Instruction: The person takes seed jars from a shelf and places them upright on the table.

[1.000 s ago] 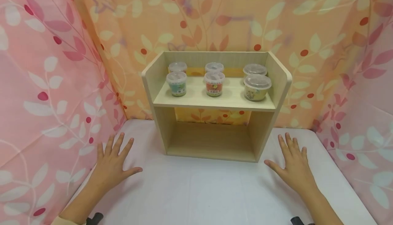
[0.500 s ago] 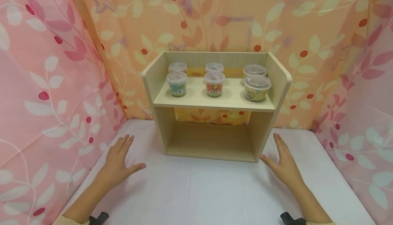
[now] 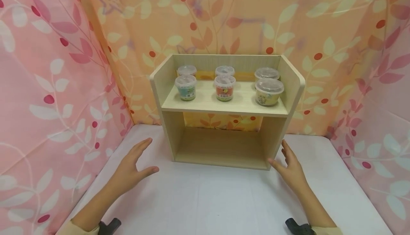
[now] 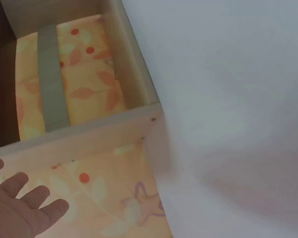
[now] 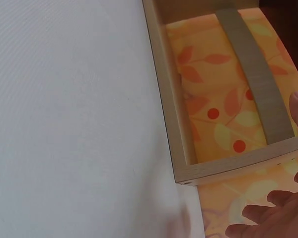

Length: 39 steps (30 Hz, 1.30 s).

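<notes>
A pale wooden two-tier shelf (image 3: 221, 147) stands at the back of the table. My left hand (image 3: 129, 169), fingers extended and thumb apart, hovers left of it and holds nothing. On the other side my right hand (image 3: 291, 169) is close to the shelf's right panel, its thumb tip overlapping the lower front corner in the head view. Nothing is in that hand either. Lidded tubs line the upper board: a teal-labelled cup (image 3: 186, 89), a red-labelled cup (image 3: 224, 89) and a wider yellowish tub (image 3: 269, 92) in front, each with a similar one behind.
White cloth covers the table (image 3: 208, 199). Orange leaf-patterned fabric (image 3: 217, 17) hangs behind the shelf, and pink patterned fabric (image 3: 57, 96) closes in the left side, with more on the right. The shelf's lower compartment has an opening at the back.
Both hands have moved inward toward the shelf's sides and turned so the palms face each other. The fingers, spread before, are closer together. Shelf and tubs stay put.
</notes>
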Tool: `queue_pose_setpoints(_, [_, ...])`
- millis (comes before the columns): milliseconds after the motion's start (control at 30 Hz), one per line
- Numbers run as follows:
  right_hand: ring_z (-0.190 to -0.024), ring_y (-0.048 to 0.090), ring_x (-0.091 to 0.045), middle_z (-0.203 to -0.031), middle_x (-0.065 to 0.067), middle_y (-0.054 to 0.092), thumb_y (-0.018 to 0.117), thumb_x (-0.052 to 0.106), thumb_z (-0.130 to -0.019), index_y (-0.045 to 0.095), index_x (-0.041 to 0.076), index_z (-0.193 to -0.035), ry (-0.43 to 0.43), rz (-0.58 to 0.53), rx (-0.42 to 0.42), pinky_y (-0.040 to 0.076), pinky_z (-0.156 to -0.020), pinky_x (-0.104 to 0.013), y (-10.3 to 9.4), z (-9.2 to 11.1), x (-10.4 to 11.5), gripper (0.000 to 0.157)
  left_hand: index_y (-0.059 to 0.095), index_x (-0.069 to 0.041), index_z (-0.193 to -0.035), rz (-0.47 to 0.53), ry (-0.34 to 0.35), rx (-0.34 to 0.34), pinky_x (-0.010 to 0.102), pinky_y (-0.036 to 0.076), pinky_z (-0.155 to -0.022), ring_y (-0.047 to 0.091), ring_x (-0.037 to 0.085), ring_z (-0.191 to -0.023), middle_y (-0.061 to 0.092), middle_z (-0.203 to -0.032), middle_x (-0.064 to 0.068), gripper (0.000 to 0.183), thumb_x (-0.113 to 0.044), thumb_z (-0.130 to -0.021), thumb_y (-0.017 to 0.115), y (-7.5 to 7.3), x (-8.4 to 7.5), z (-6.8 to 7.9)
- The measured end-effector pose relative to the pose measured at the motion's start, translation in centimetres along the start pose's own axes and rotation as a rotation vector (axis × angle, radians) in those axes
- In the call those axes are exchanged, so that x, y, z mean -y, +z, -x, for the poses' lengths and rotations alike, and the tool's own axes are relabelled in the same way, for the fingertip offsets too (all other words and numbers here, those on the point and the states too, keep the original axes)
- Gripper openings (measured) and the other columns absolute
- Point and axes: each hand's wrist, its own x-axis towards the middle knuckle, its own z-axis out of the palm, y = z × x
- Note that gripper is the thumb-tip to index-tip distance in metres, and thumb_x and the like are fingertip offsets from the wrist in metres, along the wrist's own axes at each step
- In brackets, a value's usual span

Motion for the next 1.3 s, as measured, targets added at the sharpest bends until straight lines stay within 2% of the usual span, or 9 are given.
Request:
queue_pose_setpoints(167, [-0.147, 0.027, -0.055, -0.169, -0.02, 0.017, 0.077, 0.024, -0.094, 0.009, 0.017, -0.166, -0.007, -0.071, 0.026, 0.027, -0.113, -0.074, 0.9, -0.7, -0.4, 0.099, 0.036, -0.029, -0.16, 0.048, 0.02, -0.005, 0.062, 0.047, -0.104, 0.049, 0.038, -0.139, 0.043, -0.159, 0.01, 0.097, -0.04, -0.079, 0.089, -0.2, -1.9, -0.5])
queue_pose_setpoints(433, [-0.146, 0.03, -0.056, -0.167, -0.025, 0.018, 0.076, 0.019, -0.094, 0.001, 0.02, -0.166, 0.035, -0.192, 0.027, 0.029, -0.115, -0.068, 2.0, -1.5, -1.0, 0.104, 0.041, -0.025, -0.158, 0.057, 0.1, -0.021, 0.054, 0.05, -0.104, 0.048, 0.029, -0.14, 0.046, -0.157, 0.005, 0.094, -0.036, -0.078, 0.09, -1.1, -4.3, -1.8])
queue_pose_setpoints(500, [-0.146, 0.033, -0.052, -0.168, -0.023, 0.019, 0.076, 0.019, -0.094, 0.001, 0.023, -0.166, 0.049, -0.214, 0.033, 0.034, -0.117, -0.057, 2.2, -1.4, -1.3, 0.105, 0.042, -0.024, -0.157, 0.074, 0.123, -0.027, 0.048, 0.049, -0.106, 0.048, 0.025, -0.14, 0.047, -0.157, 0.004, 0.094, -0.032, -0.077, 0.091, -1.4, -4.8, -2.1])
queue_pose_setpoints(567, [-0.146, 0.035, -0.048, -0.168, -0.02, 0.02, 0.076, 0.02, -0.094, 0.001, 0.026, -0.166, 0.065, -0.232, 0.04, 0.042, -0.115, -0.037, 2.3, -1.1, -1.7, 0.104, 0.042, -0.023, -0.157, 0.096, 0.147, -0.034, 0.04, 0.047, -0.107, 0.048, 0.023, -0.141, 0.047, -0.156, 0.003, 0.095, -0.029, -0.076, 0.092, -1.7, -5.4, -2.4])
queue_pose_setpoints(700, [-0.148, 0.033, -0.045, -0.168, -0.016, 0.021, 0.076, 0.02, -0.095, 0.005, 0.026, -0.166, 0.081, -0.272, 0.061, 0.041, -0.097, -0.006, 2.7, -0.5, -2.5, 0.1, 0.042, -0.021, -0.157, 0.165, 0.179, -0.042, 0.03, 0.044, -0.109, 0.046, 0.023, -0.142, 0.047, -0.156, 0.006, 0.095, -0.022, -0.076, 0.092, -2.1, -6.7, -2.7])
queue_pose_setpoints(1033, [-0.142, 0.041, -0.049, -0.162, -0.023, 0.034, 0.074, 0.017, -0.096, 0.023, 0.012, -0.164, 0.068, -0.268, 0.063, 0.045, -0.092, -0.005, 3.4, -0.1, -3.5, 0.084, 0.038, -0.016, -0.158, 0.2, 0.073, -0.042, 0.041, 0.046, -0.109, 0.047, 0.025, -0.143, 0.044, -0.159, 0.004, 0.091, -0.032, -0.083, 0.087, -4.3, -11.6, -4.8])
queue_pose_setpoints(1133, [-0.137, 0.048, -0.042, -0.16, -0.022, 0.038, 0.074, 0.015, -0.096, 0.029, 0.011, -0.162, 0.078, -0.261, 0.037, 0.046, -0.09, -0.006, 3.6, -0.1, -3.7, 0.08, 0.034, -0.018, -0.16, 0.2, 0.03, -0.024, 0.043, 0.047, -0.109, 0.046, 0.028, -0.145, 0.04, -0.161, 0.006, 0.093, -0.04, -0.085, 0.084, -4.7, -12.8, -5.9])
queue_pose_setpoints(1200, [-0.13, 0.057, -0.024, -0.158, -0.024, 0.041, 0.073, 0.013, -0.096, 0.031, 0.01, -0.161, 0.086, -0.263, 0.024, 0.047, -0.089, -0.006, 3.7, -0.1, -3.9, 0.078, 0.032, -0.02, -0.161, 0.191, 0.004, -0.019, 0.046, 0.049, -0.106, 0.047, 0.031, -0.144, 0.04, -0.162, 0.009, 0.094, -0.045, -0.086, 0.082, -4.9, -13.5, -6.6])
queue_pose_setpoints(1300, [-0.128, 0.058, -0.022, -0.154, -0.026, 0.045, 0.071, 0.014, -0.097, 0.032, 0.007, -0.16, 0.091, -0.259, 0.022, 0.047, -0.09, -0.006, 3.9, -0.1, -4.0, 0.075, 0.03, -0.022, -0.161, 0.196, -0.023, -0.023, 0.048, 0.048, -0.108, 0.044, 0.032, -0.146, 0.037, -0.163, 0.01, 0.094, -0.046, -0.086, 0.081, -5.1, -14.3, -7.7])
